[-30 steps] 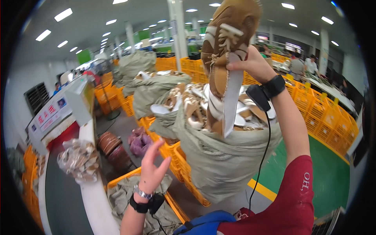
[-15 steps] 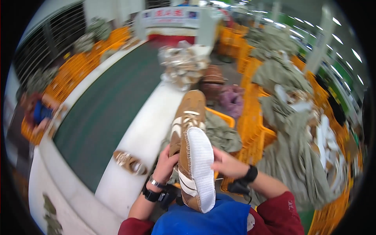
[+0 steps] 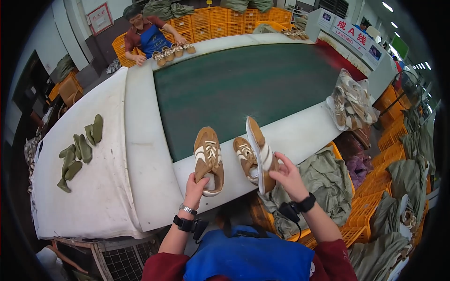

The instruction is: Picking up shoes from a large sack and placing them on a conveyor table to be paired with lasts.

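My left hand (image 3: 194, 191) is closed on the heel of a brown sneaker (image 3: 204, 152) with white stripes and laces, its toe pointing away. A second sneaker (image 3: 265, 161), turned on its side with its pale sole facing left, is pinched near the heel by my right hand (image 3: 289, 177). Between these two, a third brown and white sneaker (image 3: 244, 153) rests on the white ledge (image 3: 300, 136), partly hidden behind the one in my right hand. Both held shoes are over that ledge, beside the green belt (image 3: 248, 79).
Several olive shoe-shaped pieces (image 3: 82, 147) lie on the white cloth-covered table (image 3: 103, 192) at left. Across the belt, a co-worker (image 3: 152, 35) handles several sneakers (image 3: 173, 51). A clear bag of shoes (image 3: 351, 103) sits at the ledge's right end. Orange crates (image 3: 365, 210) holding grey-green cloth stand at right.
My view has swung left. The two sneakers, held close together in front of me before, are now apart, one in each hand, and further forward over the white ledge.
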### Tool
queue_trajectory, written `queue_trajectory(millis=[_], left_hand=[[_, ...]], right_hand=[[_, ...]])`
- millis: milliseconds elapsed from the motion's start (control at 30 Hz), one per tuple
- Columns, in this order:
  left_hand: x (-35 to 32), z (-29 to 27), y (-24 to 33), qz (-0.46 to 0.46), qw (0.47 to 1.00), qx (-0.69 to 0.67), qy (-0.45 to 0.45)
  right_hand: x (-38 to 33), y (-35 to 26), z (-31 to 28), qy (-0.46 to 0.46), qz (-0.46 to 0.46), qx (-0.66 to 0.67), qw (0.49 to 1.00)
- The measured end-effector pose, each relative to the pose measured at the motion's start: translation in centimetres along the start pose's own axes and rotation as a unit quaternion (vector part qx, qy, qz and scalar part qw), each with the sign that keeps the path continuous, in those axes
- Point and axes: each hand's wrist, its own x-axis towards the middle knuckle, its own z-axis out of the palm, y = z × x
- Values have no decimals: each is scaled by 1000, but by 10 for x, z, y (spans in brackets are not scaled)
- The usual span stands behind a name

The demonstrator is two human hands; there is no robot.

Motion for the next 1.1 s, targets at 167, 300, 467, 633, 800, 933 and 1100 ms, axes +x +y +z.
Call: queue_trajectory(millis=[167, 300, 467, 633, 800, 933, 1100], left_hand=[[25, -34, -24, -5, 999, -6, 44], [39, -38, -71, -84, 995, -42, 31], [40, -37, -96, 21, 989, 105, 97], [28, -17, -30, 185, 842, 501, 76], [50, 19, -11, 46, 803, 594, -10], [69, 19, -27, 26, 768, 640, -18], [105, -38, 10, 68, 716, 695, -6]], right_hand=[[50, 23, 44, 17, -132, -368, 920], [70, 95, 74, -100, -184, -550, 808], [78, 135, 79, -213, -104, -517, 823], [89, 140, 75, -292, -91, -444, 842], [103, 110, 78, -437, -142, -369, 808], [105, 65, 41, -339, -195, -374, 841], [102, 36, -37, -106, -131, -369, 914]])
